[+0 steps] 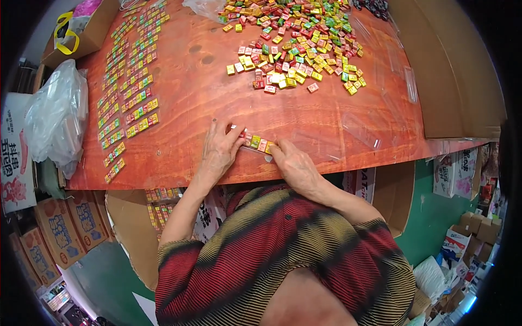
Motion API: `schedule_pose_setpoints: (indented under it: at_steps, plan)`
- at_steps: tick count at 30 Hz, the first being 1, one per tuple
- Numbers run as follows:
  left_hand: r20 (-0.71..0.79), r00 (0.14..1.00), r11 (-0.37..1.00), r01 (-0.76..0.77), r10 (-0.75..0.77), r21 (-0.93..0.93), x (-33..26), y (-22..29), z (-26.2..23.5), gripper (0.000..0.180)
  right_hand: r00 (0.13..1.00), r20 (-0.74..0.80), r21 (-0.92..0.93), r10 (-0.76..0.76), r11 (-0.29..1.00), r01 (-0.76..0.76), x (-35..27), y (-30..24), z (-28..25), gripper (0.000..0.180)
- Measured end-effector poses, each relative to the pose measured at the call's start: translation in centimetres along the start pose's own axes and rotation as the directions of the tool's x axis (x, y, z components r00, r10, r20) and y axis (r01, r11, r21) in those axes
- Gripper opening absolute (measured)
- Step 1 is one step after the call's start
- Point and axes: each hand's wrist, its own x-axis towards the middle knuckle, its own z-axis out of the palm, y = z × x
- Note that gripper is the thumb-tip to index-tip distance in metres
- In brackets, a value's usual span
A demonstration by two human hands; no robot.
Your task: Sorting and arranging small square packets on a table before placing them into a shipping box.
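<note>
Near the table's front edge lies a short row of small red, yellow and green boxes (254,142) in what looks like a narrow clear plastic tray. My left hand (218,149) pinches its left end, fingers bent around a red box there. At the right end my right hand (296,167) is closed, thumb and fingers against the last yellow box. The right fingertips are partly hidden. Beyond my hands spreads a big loose pile of similar little boxes (296,65), red, yellow and green. One red box (312,87) lies at the pile's near edge.
Filled rows of boxes (142,117) stand in columns on the left of the red wooden table (190,92). Clear plastic trays (361,130) lie to the right. A large cardboard box (457,70) borders the right side; a plastic bag (57,114) hangs at left. Below sits an open carton (128,217).
</note>
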Motion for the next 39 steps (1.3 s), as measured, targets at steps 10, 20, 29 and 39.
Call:
schedule_pose_setpoints:
  at_steps: [10, 20, 29, 39]
  plan:
    - [-0.019, 0.994, 0.992, 0.111, -0.11, 0.067, -1.4, 1.3, 0.1, 0.04, 0.996, -0.084, -0.086, -0.027, 0.996, 0.019, 0.6, -0.1, 0.3, 0.026]
    - [0.211, 0.977, 0.989, -0.005, -0.026, 0.146, -3.0, 2.6, 1.0, 0.064, 0.963, -0.235, -0.096, -0.136, 0.989, 0.116, 0.7, 1.3, 2.2, 0.033]
    - [0.108, 0.993, 0.973, 0.024, -0.05, 0.231, -3.2, 2.3, 0.8, 0.065, 0.876, -0.372, -0.207, -0.308, 0.947, 0.245, 1.8, 1.3, 3.7, 0.034]
    - [0.193, 0.978, 0.981, 0.044, -0.081, 0.189, -3.0, 1.7, 1.3, 0.066, 0.922, -0.386, -0.283, 0.032, 0.947, -0.152, -1.9, 5.1, 0.2, 0.037]
